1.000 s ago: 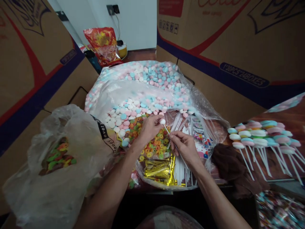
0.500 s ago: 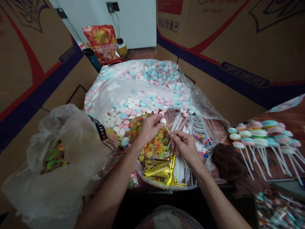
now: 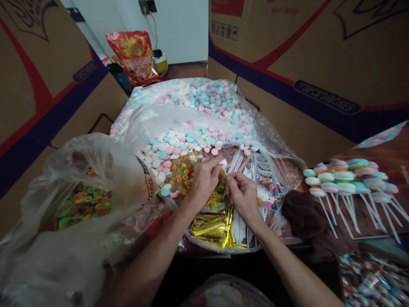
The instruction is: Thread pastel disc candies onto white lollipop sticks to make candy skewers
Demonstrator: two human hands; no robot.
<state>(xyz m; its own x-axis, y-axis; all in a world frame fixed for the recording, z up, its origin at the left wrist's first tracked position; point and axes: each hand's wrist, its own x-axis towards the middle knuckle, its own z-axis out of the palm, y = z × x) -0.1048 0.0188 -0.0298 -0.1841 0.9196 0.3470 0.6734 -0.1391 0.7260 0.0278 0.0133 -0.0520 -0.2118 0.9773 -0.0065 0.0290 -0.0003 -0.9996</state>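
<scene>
My left hand (image 3: 206, 179) is closed on a white round candy (image 3: 223, 163), which shows past its fingertips. Close beside it, my right hand (image 3: 242, 192) pinches a thin white stick (image 3: 225, 171) that runs up to the candy; whether the stick enters it is hard to see. Under the hands lie ring-shaped gummies (image 3: 183, 172) in orange, yellow and green. Gold twist ties (image 3: 207, 226) and loose white sticks (image 3: 239, 230) are nearer to me. Beyond the hands, pink, blue and white candies (image 3: 169, 149) spill from a big clear bag (image 3: 191, 113).
Finished candy sticks (image 3: 345, 177) lie in a group at the right, beside a brown cloth (image 3: 300, 213). A box of wrapped sweets (image 3: 373, 277) stands at the lower right. At the left is a plastic bag of gummies (image 3: 86, 204). Large cartons (image 3: 287, 55) flank the table.
My left hand has turned and moved slightly right, covering more of the candy. My right hand has come closer, gripping the stick nearer to it. The view has shifted slightly.
</scene>
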